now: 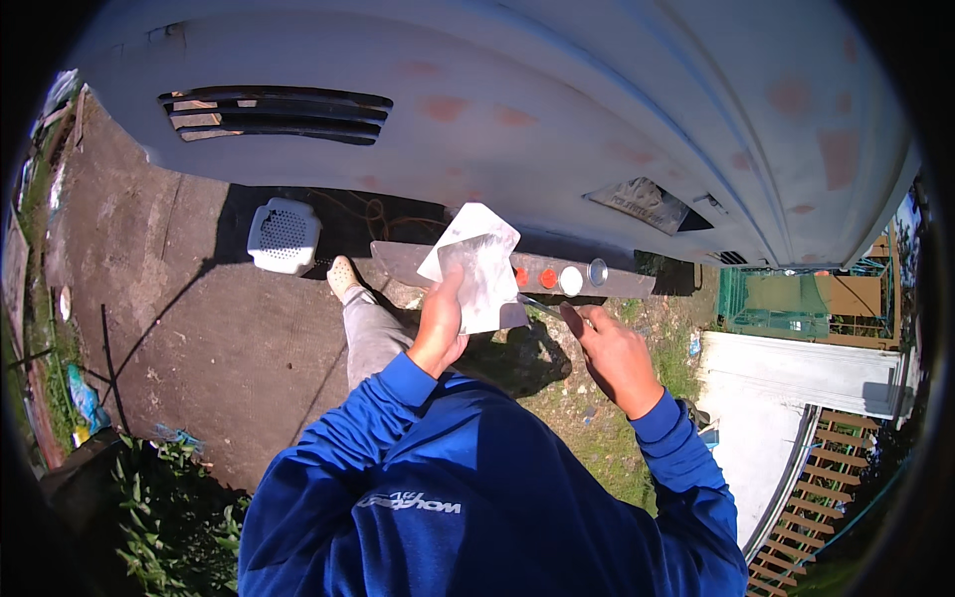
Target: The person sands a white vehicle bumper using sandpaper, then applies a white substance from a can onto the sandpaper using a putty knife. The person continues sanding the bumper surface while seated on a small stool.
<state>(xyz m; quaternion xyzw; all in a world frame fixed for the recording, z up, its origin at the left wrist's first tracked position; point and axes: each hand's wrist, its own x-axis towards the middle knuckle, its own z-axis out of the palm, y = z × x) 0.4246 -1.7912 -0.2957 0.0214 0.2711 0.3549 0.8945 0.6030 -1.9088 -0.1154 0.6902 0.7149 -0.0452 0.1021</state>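
My left hand [440, 320] is closed on pale flat sheets [487, 279], smeared white and grey, thumb on top. They look like stiff card or thin plates; I cannot tell which. In my right hand [617, 358] is a thin tool, maybe a putty knife [540, 306], its narrow end pointing at the sheets' lower right corner. Whether it touches them I cannot make out. Just beyond, on a long low plank [403, 259], stand a white round tub or lid [571, 281], a round metal can [597, 272] and small red round items [547, 279].
A large grey vehicle panel [517, 60] with reddish patches and a slotted vent [279, 114] spans the far side. A white perforated stool [285, 236] stands left of the plank. Cables [376, 211] lie behind it. Wooden pallets [821, 473] are at right, plants [179, 517] at lower left.
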